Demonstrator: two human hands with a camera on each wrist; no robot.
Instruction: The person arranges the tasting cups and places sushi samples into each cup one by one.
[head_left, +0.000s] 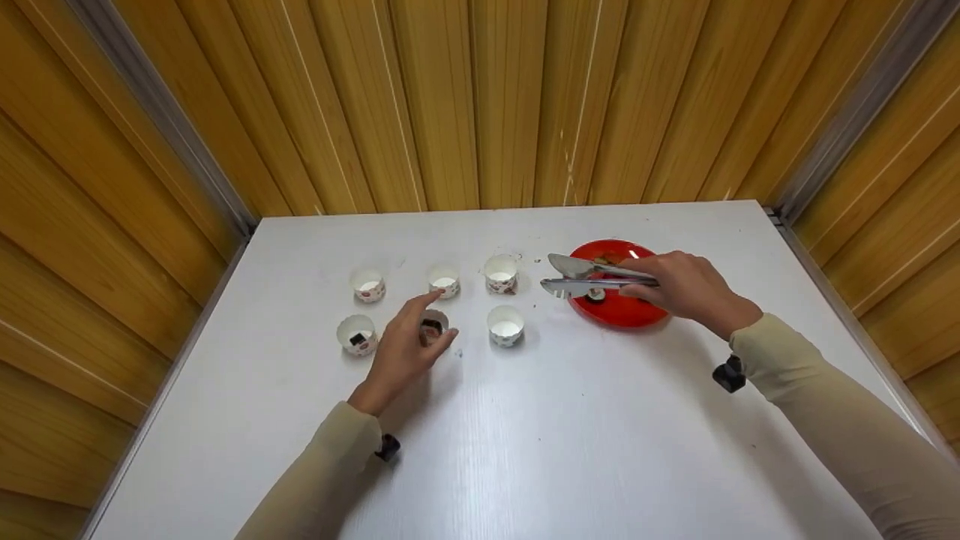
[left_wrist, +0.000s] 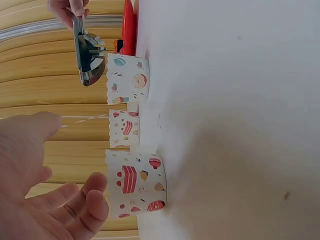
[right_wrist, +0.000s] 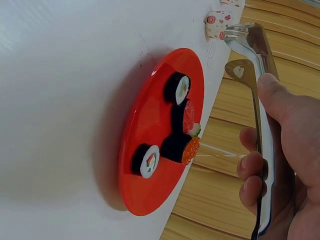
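Note:
My left hand hovers at a paper cup with a dark sushi piece in it. Thumb and fingers are spread apart around the rim; in the left wrist view they stand off from the nearest printed cup. With my right hand I grip metal tongs, their tips apart and nothing between them. The tongs hang over the left side of a red plate. In the right wrist view several sushi pieces lie on the plate, among them a white-rimmed roll and an orange-topped one.
More paper cups stand on the white table: one at the left holds a small dark piece, while another sits between my hands. Three cups form the back row. Wood-patterned walls enclose the table.

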